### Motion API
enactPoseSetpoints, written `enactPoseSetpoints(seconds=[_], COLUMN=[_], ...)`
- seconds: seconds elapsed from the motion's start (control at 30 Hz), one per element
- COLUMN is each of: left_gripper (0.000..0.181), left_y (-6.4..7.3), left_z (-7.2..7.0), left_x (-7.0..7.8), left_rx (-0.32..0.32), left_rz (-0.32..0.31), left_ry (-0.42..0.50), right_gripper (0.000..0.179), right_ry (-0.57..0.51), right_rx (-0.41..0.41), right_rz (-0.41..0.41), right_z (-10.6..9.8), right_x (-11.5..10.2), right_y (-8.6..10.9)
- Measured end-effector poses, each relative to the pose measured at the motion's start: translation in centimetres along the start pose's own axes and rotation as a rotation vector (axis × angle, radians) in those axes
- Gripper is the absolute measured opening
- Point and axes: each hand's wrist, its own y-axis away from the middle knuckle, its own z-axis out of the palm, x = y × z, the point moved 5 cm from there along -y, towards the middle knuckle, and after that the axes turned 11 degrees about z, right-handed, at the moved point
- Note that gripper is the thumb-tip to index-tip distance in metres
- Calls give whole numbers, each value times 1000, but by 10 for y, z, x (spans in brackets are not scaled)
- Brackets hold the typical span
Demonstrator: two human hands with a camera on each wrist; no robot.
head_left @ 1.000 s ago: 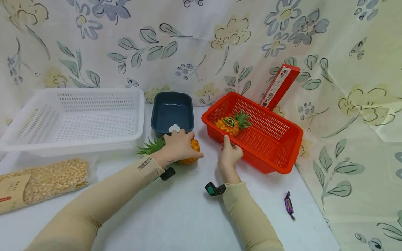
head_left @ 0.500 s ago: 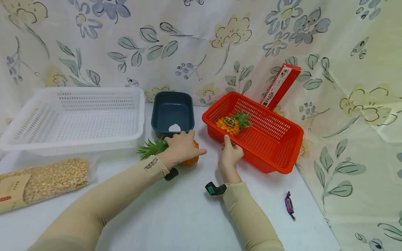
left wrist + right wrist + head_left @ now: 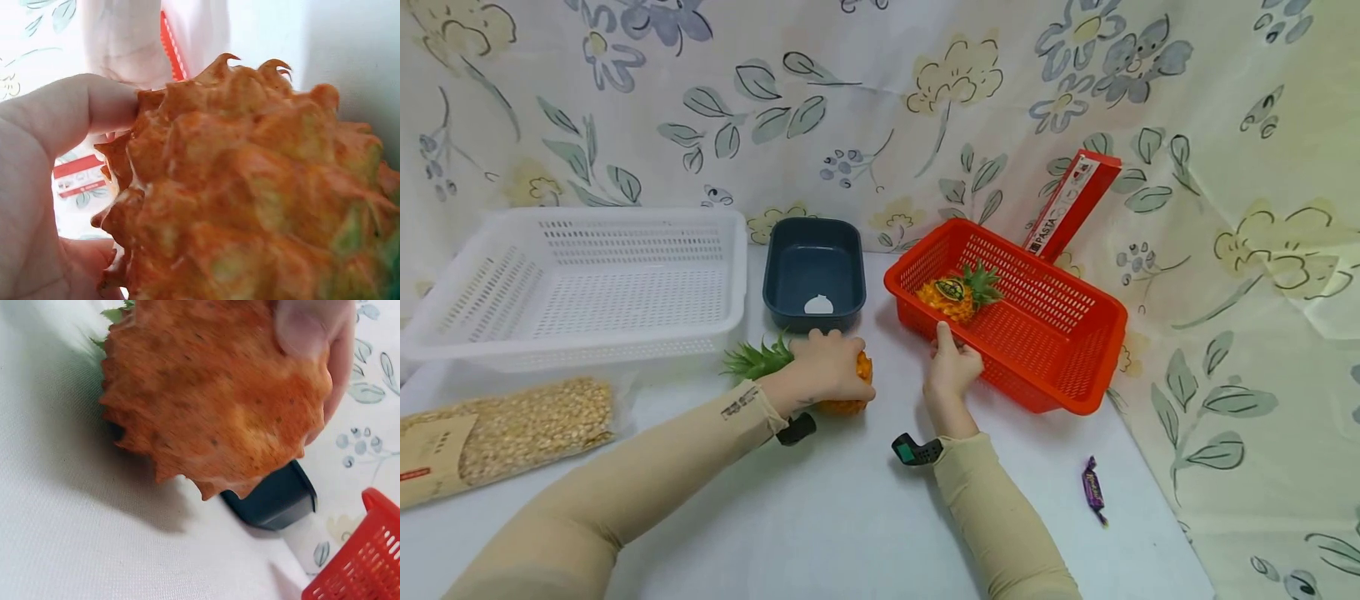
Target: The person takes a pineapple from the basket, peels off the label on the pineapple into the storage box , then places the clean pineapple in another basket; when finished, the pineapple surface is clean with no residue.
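Note:
My left hand (image 3: 826, 367) grips an orange, spiky pineapple (image 3: 250, 187) from above, its green crown (image 3: 758, 360) pointing left. In the left wrist view the thumb and fingers lie around the fruit's side. The right wrist view shows the pineapple's flat base and one fingertip pressed on it. At the near left of the red basket (image 3: 1045, 383), my right hand (image 3: 953, 367) holds the rim, thumb on top and fingers curled below, partly hidden. A smaller pineapple (image 3: 951, 298) with a dark label lies inside that basket.
A white perforated basket (image 3: 625, 343) stands at the left, a dark blue bin (image 3: 816, 250) behind the pineapple. A bag of grains (image 3: 535, 425) lies front left. A red pasta box (image 3: 1071, 204) leans behind the red basket; a purple wrapped candy (image 3: 1093, 490) lies at right.
My left hand first spreads its fingers and shifts right, then closes lower round the pineapple, which has moved slightly left and nearer to me. The right hand stays at the red basket.

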Motion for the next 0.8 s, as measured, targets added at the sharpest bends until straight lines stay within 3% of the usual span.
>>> enactPoseSetpoints(seconds=[0.17, 0.43, 0.8], left_gripper=[55, 56, 60], left_y=[13, 33, 62], left_z=[1, 4, -3], left_x=[3, -2, -14], left_rx=[-63, -123, -152], left_rz=[147, 505, 706], left_ry=[38, -47, -46], right_gripper=[24, 24, 21], right_ry=[-8, -6, -8], right_rx=[-9, -23, -29], right_rz=[1, -10, -10], right_z=[0, 1, 1], right_x=[0, -3, -3], right_y=[1, 1, 1])
